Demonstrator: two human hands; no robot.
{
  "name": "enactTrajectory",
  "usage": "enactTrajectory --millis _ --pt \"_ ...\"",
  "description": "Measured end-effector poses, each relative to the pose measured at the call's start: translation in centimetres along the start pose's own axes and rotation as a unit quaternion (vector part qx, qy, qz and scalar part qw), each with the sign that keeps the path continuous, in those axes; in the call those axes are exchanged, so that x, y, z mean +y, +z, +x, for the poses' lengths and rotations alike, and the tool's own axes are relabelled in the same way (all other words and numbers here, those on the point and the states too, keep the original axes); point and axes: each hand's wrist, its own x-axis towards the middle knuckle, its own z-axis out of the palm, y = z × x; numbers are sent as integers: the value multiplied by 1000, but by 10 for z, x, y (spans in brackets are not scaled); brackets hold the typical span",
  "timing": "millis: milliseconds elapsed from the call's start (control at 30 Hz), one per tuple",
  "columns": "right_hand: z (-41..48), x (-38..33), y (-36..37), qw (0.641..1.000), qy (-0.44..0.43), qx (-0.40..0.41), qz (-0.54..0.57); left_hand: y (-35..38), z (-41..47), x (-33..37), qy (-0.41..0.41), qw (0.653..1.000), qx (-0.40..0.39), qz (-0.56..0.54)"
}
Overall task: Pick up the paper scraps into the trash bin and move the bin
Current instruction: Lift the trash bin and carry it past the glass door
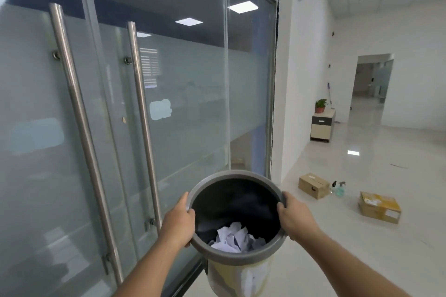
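The left hand [179, 220] and right hand [295, 215] each clasp the grey rim of the trash bin [237, 257]. Crumpled paper scraps [235, 239] lie inside it. No writing is legible.

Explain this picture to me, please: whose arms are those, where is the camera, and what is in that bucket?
No machine here: these are a person's own bare arms, filmed by a wide-angle camera worn on the head, looking forward and down. That is why walls and door handles look bent.

The left hand and right hand grip opposite sides of the grey rim of a trash bin, fingers curled over the edge, carrying it in the air. Inside its dark lining lie crumpled white paper scraps.

To the left is a frosted glass door with long steel handles. On the shiny floor to the right sit two cardboard boxes and a spray bottle; farther off, a small cabinet bears a potted plant.
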Motion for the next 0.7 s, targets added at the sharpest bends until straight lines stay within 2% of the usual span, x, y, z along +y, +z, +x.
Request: enactTrajectory --millis 433,567,700 --pt "121 20 25 1000 -24 -8 -17 49 89 23 -28 999 18 -1" --pt "143 35 50 1000 -8 -18 -22 69 115 4 -28 1000 8 7" --pt "158 74 100 999 5 -33 -22 106 137 -45 -45 999 8 28"
